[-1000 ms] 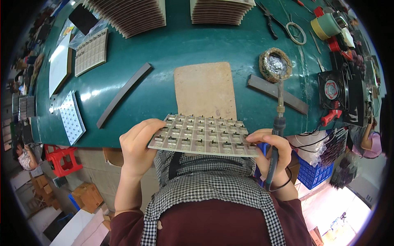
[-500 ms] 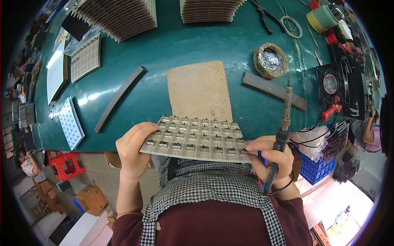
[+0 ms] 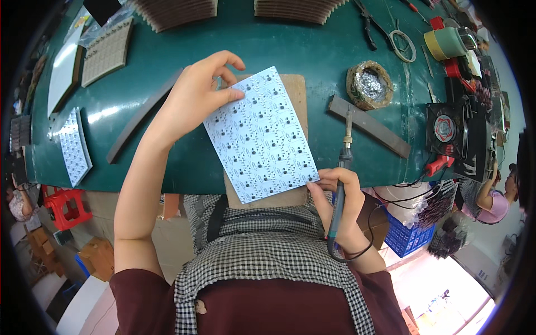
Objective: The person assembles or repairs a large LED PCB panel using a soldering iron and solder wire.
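Note:
A circuit board panel (image 3: 262, 134), pale blue-white with rows of small black parts, is tilted over a brown cardboard pad (image 3: 298, 92). My left hand (image 3: 204, 92) has its thumb on the panel's upper left edge, index finger raised off it and other fingers curled close to the edge. At the lower right corner, my right hand (image 3: 343, 195) pinches the panel with thumb and fingertips. A soldering iron (image 3: 341, 178) also rests in my right hand, its tip pointing away from me and its cable looping below.
Dark bars (image 3: 368, 125) (image 3: 139, 120) flank the pad. At right are a solder-filled pot (image 3: 368, 85), a green-yellow container (image 3: 444, 43), pliers (image 3: 368, 28) and a fan (image 3: 446, 128). More panels (image 3: 75, 148) lie left; board stacks (image 3: 178, 12) stand at the back. Other people are beyond.
The panel has turned over from its socketed side to its blue-white face and moved forward over the pad. My left hand has moved forward to its far edge; the soldering iron stays in my right.

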The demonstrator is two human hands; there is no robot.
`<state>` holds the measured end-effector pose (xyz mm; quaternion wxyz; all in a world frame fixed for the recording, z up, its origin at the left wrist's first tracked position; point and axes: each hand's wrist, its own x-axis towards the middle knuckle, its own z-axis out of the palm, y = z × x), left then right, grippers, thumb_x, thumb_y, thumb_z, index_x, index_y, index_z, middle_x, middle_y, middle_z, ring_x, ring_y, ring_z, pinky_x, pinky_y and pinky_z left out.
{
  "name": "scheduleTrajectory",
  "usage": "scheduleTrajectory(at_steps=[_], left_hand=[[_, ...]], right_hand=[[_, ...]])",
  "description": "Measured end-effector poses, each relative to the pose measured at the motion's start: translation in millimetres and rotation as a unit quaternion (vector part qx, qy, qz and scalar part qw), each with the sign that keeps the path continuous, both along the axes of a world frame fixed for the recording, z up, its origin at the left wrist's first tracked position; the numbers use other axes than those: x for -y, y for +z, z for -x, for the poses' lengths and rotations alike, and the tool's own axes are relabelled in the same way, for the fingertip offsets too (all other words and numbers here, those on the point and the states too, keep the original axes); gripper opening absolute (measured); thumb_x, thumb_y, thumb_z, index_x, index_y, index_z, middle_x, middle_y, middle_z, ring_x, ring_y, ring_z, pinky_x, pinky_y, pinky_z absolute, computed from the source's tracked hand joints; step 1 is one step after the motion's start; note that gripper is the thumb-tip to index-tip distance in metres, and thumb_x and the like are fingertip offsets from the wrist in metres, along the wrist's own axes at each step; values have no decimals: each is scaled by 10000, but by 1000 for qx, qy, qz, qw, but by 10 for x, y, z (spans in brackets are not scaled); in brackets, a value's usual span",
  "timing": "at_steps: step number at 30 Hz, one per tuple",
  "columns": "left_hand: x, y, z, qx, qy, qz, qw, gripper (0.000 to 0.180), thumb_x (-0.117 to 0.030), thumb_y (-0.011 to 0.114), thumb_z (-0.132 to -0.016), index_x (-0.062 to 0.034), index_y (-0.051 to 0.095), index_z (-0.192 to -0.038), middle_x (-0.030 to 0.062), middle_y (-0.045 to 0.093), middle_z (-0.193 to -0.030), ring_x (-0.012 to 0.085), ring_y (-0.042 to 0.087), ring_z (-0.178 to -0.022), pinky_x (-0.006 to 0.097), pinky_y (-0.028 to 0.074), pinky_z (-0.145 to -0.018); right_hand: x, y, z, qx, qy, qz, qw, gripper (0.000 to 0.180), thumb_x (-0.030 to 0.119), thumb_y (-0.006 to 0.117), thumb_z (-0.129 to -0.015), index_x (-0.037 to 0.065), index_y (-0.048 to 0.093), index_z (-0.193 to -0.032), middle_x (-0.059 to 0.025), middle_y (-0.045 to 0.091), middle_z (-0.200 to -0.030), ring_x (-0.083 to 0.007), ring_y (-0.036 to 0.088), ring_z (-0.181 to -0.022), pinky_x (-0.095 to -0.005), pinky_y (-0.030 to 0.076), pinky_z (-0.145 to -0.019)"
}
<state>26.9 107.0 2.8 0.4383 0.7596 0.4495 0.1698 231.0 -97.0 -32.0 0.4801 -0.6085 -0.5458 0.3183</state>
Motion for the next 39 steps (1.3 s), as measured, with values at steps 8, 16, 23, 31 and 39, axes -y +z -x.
scheduleTrajectory(at_steps=[8,16,23,31,39], left_hand=[[555,197,-25,81,31,229,970,172,-80,497,-876,16,606,-969,82,560,-650,91,520,-575,255,428,-562],[1287,66,-539,212,-126,544,802,371,40,585,-811,-21,510,-1169,8,579,-752,28,513,-690,200,389,-572],[1276,-72,-606,287,-158,647,688,315,73,578,-791,-12,473,-1076,18,586,-896,53,576,-822,194,457,-698],[1281,-92,-570,345,-114,672,646,508,87,509,-779,-8,361,-1255,60,576,-1017,80,563,-909,181,401,-622],[1275,89,-501,216,-92,499,834,302,63,563,-806,-24,546,-1095,45,612,-880,82,546,-799,213,384,-574]], right_hand=[[134,49,-349,39,35,-12,999,358,306,649,-848,17,554,-1036,-149,675,-941,-244,682,-753,-306,536,-636],[-9,340,-311,51,193,-104,974,353,209,738,-778,121,465,-984,-183,678,-832,-306,671,-739,-328,529,-617],[-62,287,-383,28,236,-77,968,394,173,794,-704,146,487,-950,-105,698,-809,-271,664,-731,-334,525,-619],[-42,306,-394,-33,219,-70,973,366,115,796,-668,145,543,-931,-61,685,-809,-241,643,-753,-385,504,-724],[10,257,-321,-36,120,-79,989,312,-41,745,-641,117,587,-859,-55,659,-743,-231,620,-686,-338,498,-652]])
